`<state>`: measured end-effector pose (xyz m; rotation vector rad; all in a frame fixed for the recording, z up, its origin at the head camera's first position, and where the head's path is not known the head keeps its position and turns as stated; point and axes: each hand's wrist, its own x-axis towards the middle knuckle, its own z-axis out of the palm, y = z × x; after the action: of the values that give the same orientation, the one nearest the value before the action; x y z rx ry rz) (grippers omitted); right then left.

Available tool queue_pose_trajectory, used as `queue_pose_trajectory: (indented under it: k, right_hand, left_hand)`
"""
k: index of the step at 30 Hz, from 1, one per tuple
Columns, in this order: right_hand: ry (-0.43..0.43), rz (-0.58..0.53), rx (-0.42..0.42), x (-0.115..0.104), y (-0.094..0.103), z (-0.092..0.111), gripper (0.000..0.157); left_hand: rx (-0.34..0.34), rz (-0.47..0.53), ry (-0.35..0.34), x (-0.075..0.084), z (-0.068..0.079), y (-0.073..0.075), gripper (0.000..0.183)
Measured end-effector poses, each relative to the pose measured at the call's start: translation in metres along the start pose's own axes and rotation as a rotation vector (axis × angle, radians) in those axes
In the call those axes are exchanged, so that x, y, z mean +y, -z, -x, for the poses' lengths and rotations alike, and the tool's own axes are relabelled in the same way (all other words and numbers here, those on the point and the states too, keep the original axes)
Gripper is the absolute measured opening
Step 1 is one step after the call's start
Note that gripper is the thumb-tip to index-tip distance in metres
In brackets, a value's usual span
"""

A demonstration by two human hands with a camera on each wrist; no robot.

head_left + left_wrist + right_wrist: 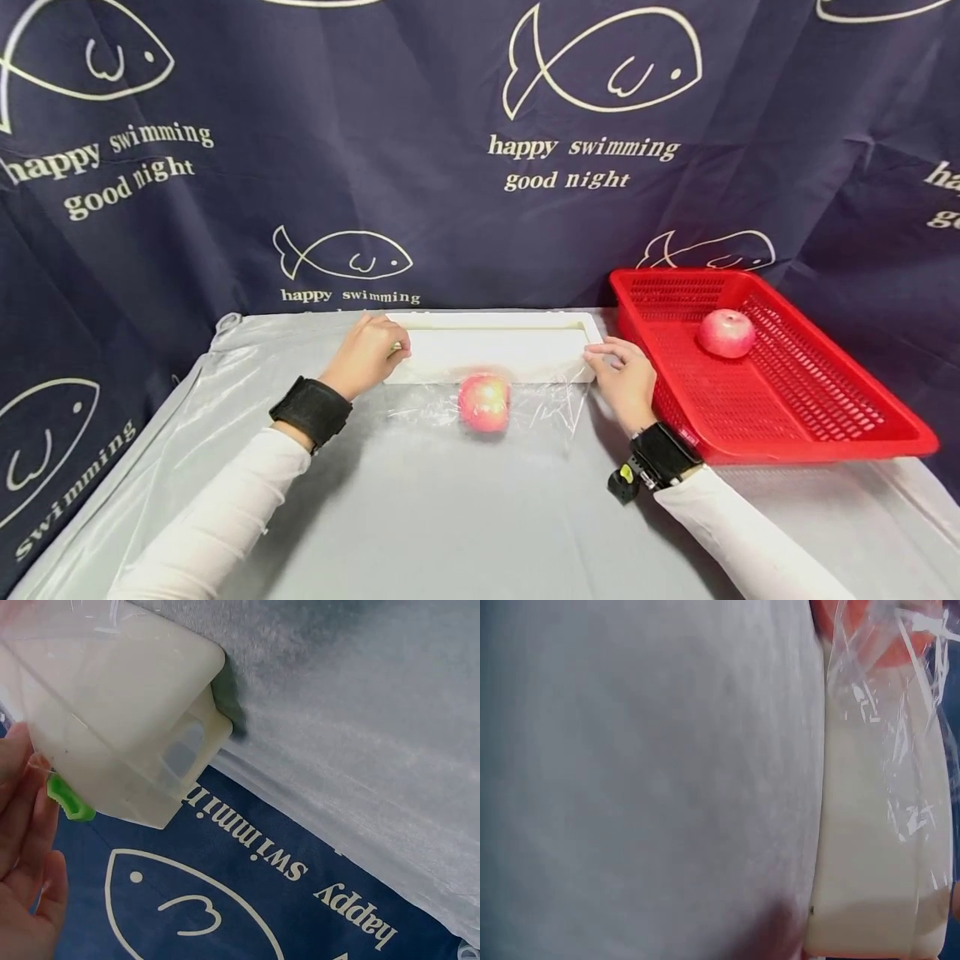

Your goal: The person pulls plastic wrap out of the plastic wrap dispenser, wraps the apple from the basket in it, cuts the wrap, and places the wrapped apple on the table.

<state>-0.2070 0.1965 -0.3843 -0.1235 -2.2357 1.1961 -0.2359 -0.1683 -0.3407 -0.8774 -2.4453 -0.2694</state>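
Note:
A long white cling film dispenser [487,354] lies across the far part of the table. Clear plastic film [555,406] spreads from its near side, creased and shiny. A red-yellow apple [483,404] sits at the middle of this film; the right wrist view shows film over part of the apple [889,649]. My left hand [371,354] pinches the film at the dispenser's left end, close to a green piece [70,799] on it. At the right end, my right hand [626,382] pinches the film's other side. Only a fingertip [955,901] of it shows clearly in its wrist view.
To the right stands a red plastic basket [780,408] with a second apple [726,333] inside, near my right forearm. A grey cloth [465,517] covers the table. Behind it hangs a dark blue curtain [420,108] printed with fish.

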Motion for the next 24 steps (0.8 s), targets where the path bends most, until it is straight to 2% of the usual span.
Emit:
queue_pose_trajectory:
  k: [4, 7, 15, 20, 24]
  right_hand:
    - [0.019, 0.023, 0.0, -0.003, 0.005, 0.004, 0.013]
    - [0.003, 0.037, -0.032, -0.006, 0.012, 0.007, 0.014]
    - [-0.073, -0.093, -0.261, -0.009, 0.034, 0.02, 0.021]
    - [-0.035, -0.069, -0.381, -0.009, 0.05, 0.031, 0.023]
    - [-0.009, 0.005, -0.469, -0.007, 0.057, 0.038, 0.02]
  left_hand:
    - [0.0, 0.005, -0.011, 0.001, 0.002, 0.005, 0.013]
    - [0.012, 0.016, -0.041, 0.002, 0.006, 0.008, 0.013]
    - [0.023, 0.058, -0.146, 0.007, 0.029, 0.021, 0.012]
    - [0.014, 0.064, -0.198, 0.012, 0.049, 0.024, 0.012]
    - [-0.024, 0.089, -0.254, 0.015, 0.063, 0.022, 0.015]
